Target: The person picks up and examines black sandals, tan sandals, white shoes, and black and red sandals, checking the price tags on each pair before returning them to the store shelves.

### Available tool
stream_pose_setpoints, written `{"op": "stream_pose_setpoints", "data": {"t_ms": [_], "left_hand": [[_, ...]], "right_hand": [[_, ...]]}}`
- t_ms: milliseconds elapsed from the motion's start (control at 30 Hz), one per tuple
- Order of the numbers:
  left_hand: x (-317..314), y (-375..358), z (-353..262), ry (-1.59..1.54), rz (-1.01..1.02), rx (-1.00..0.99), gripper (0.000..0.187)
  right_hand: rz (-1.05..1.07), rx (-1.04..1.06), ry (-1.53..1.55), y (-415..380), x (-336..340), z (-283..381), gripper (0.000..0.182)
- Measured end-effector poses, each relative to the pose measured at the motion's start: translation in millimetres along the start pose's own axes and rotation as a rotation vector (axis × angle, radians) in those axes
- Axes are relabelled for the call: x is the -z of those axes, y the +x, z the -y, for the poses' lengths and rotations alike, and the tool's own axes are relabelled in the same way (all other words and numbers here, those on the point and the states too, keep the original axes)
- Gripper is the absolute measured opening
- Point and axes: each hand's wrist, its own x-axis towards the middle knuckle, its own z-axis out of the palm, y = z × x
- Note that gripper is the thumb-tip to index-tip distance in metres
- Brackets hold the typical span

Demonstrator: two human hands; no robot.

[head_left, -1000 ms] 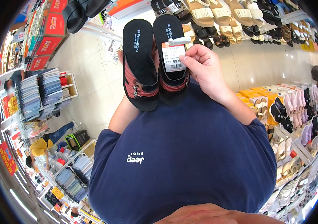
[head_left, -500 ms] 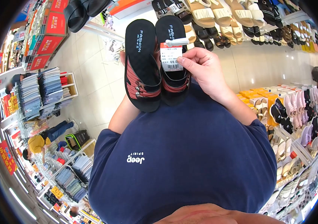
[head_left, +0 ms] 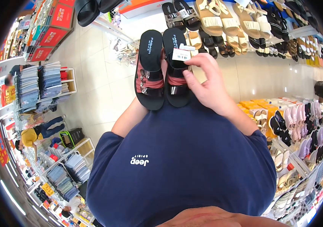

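Observation:
I hold a pair of black platform sandals [head_left: 151,72] with dusty-red straps and "FASHION" printed on the insoles, soles side by side in front of my chest. My left hand is hidden beneath them; only its forearm [head_left: 129,115] shows. My right hand [head_left: 207,85] grips the right sandal [head_left: 176,85], thumb on its strap, fingers curled at its outer edge. Its fingertips touch the white price tag [head_left: 181,54] with a barcode near the heel.
Wall racks of sandals [head_left: 222,19] run across the top, and more shoe shelves [head_left: 301,125] stand at the right. Folded clothes fill shelves [head_left: 36,85] at the left. A person in a yellow top [head_left: 29,137] bends there. Pale floor tiles [head_left: 93,87] lie below.
The sandals have moved up and a little right, farther from me. My right thumb left the price tag and now rests on the right sandal's strap; the tag lies flatter.

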Motion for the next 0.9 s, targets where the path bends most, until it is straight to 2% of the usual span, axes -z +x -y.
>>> {"op": "stream_pose_setpoints", "data": {"t_ms": [33,67,100,133,233,267,400,467,567,700,800,900], "left_hand": [[2.3,-0.1,5.0,-0.054,0.012,0.001,0.03],[2.3,-0.6,14.5,-0.107,0.025,0.0,0.029],[2.0,0.1,21.7,-0.162,0.039,-0.003,0.028],[0.7,-2.1,18.2,-1.017,-0.048,0.355,0.03],[3.8,-10.7,22.8,-0.288,0.144,0.118,0.042],[6.2,-12.3,35.0,-1.018,0.021,0.418,0.043],[15.1,-25.5,53.0,-1.207,0.229,0.413,0.041],[16.9,-31.9,54.4,-1.296,0.333,0.409,0.043],[13.4,-44.6,50.6,-0.79,0.138,0.46,0.048],[14.5,-45.5,42.3,-0.871,0.149,0.493,0.05],[13.9,-43.7,34.5,-0.961,0.16,0.524,0.052],[14.4,-40.6,27.1,-1.055,0.174,0.552,0.055]], "right_hand": [[0.038,0.134,-0.187,5.5,-1.9,4.4,0.026],[0.14,0.022,-0.124,3.4,-3.2,8.3,0.037],[0.163,0.026,-0.172,3.3,-3.9,10.0,0.038],[0.186,0.03,-0.218,3.6,-4.9,11.2,0.038],[0.224,0.038,-0.279,6.5,-4.5,12.6,0.04],[0.234,0.048,-0.279,6.5,-3.3,13.4,0.039],[0.267,0.129,-0.269,13.2,-7.7,10.7,0.04],[0.401,0.079,-0.284,20.1,-11.4,10.2,0.04],[0.556,0.036,-0.353,27.9,-14.1,11.3,0.038],[0.697,-0.057,-0.336,35.6,-22.0,4.6,0.037],[0.655,-0.066,-0.365,35.1,-30.6,-3.3,0.037],[0.779,-0.345,-0.119,44.4,-35.0,-7.0,0.038]]}}
